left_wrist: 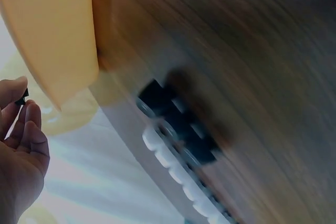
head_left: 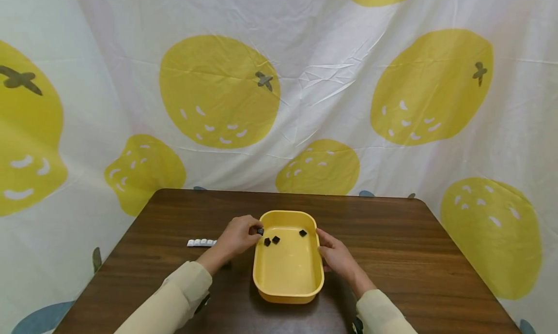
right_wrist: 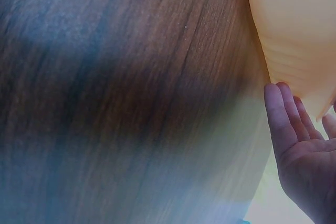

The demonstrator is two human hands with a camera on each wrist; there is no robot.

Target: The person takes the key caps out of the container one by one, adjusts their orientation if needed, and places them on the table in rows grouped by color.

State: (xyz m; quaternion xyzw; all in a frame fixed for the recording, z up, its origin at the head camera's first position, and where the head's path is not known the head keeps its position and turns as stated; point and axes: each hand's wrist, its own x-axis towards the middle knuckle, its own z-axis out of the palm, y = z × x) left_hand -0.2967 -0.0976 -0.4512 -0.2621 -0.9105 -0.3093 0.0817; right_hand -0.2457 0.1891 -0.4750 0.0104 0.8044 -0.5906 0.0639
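Note:
My left hand pinches a small black keycap between thumb and fingertips, right by the left rim of a yellow tub. In the left wrist view that keycap shows only partly between the fingers. Inside the tub lie three black keycaps: two close together on the left, one keycap at the right. My right hand rests against the tub's right side; in the right wrist view its straight fingers touch the outer wall, low down.
A row of white keycaps sits on the brown wooden table, left of the tub. Beside it, partly hidden by my left forearm in the head view, stand several black keycaps. A lemon-print curtain hangs behind the table.

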